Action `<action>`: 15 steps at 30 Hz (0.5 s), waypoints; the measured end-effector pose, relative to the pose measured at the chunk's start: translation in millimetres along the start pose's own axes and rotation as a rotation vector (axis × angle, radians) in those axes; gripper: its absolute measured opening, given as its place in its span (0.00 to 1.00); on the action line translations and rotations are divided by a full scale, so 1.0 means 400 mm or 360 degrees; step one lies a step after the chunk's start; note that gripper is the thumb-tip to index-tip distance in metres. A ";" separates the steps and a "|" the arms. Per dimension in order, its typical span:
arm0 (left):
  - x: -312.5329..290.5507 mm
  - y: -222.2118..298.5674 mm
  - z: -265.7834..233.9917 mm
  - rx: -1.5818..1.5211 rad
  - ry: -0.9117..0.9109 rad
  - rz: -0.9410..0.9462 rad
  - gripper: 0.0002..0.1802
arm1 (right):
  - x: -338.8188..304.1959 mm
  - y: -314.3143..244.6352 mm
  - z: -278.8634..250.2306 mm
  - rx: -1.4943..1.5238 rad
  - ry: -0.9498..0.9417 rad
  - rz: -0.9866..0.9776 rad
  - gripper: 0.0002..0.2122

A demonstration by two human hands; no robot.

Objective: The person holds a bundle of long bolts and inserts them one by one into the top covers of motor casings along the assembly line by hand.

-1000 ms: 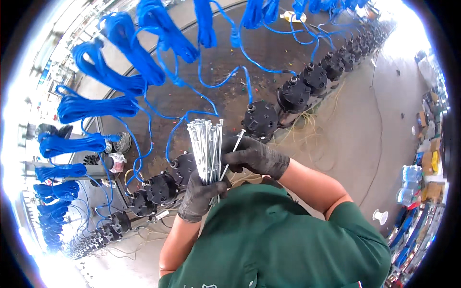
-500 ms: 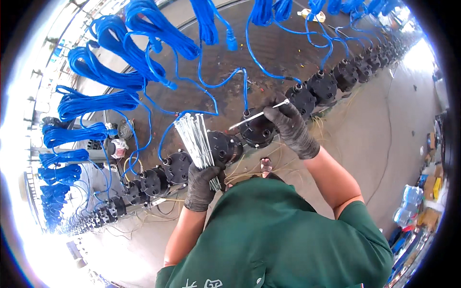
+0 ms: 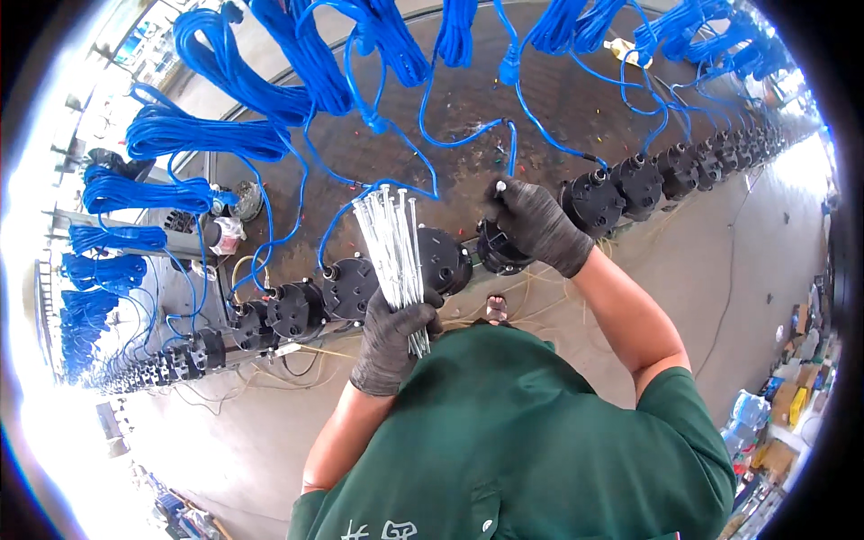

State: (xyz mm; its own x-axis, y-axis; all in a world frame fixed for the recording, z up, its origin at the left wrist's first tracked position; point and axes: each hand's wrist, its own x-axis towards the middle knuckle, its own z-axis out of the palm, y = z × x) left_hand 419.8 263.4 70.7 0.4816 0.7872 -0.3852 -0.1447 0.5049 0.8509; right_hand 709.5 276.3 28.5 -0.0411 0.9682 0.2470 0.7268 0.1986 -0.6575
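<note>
In my left hand (image 3: 389,346), gloved in dark grey, is a bundle of long silver bolts (image 3: 394,247), heads up and fanned slightly. The lower ends stick out beneath the fist. My right hand (image 3: 533,220), in a matching glove, is closed over a black round housing (image 3: 500,250) in the row. One small bright bolt head (image 3: 500,186) shows at its fingers; the rest of that bolt is hidden or seen end-on. Another black housing (image 3: 441,261), with holes in its top, stands just right of the bundle.
Black housings (image 3: 598,202) run in a long diagonal row, with blue cables (image 3: 513,148) rising from several. Coiled blue cable bundles (image 3: 211,137) hang along the far side and left. A pale bottle (image 3: 627,52) lies at the back; boxes (image 3: 781,405) and packages crowd the right edge.
The single bolt in my right hand, seen lengthwise before, now shows mainly its head. My left hand has shifted slightly right with the bundle. The whole view has turned a little.
</note>
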 end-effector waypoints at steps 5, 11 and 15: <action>0.003 0.021 -0.011 -0.0124 -0.0018 -0.0112 0.17 | 0.009 -0.008 -0.024 -0.0032 -0.0449 -0.0173 0.03; 0.008 0.040 0.000 -0.0174 -0.0046 -0.0136 0.16 | 0.033 0.021 0.004 -0.0228 -0.0342 -0.0047 0.05; 0.009 0.066 0.018 -0.0147 -0.0084 -0.0133 0.16 | 0.038 -0.049 -0.005 -0.0663 -0.0608 0.0156 0.08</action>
State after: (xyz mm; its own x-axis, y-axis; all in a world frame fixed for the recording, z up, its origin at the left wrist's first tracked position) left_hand 423.9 277.1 94.5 0.5400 0.7224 -0.4319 -0.1798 0.6003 0.7793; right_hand 695.8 287.0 46.6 -0.1485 0.9808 -0.1264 0.9454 0.1033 -0.3092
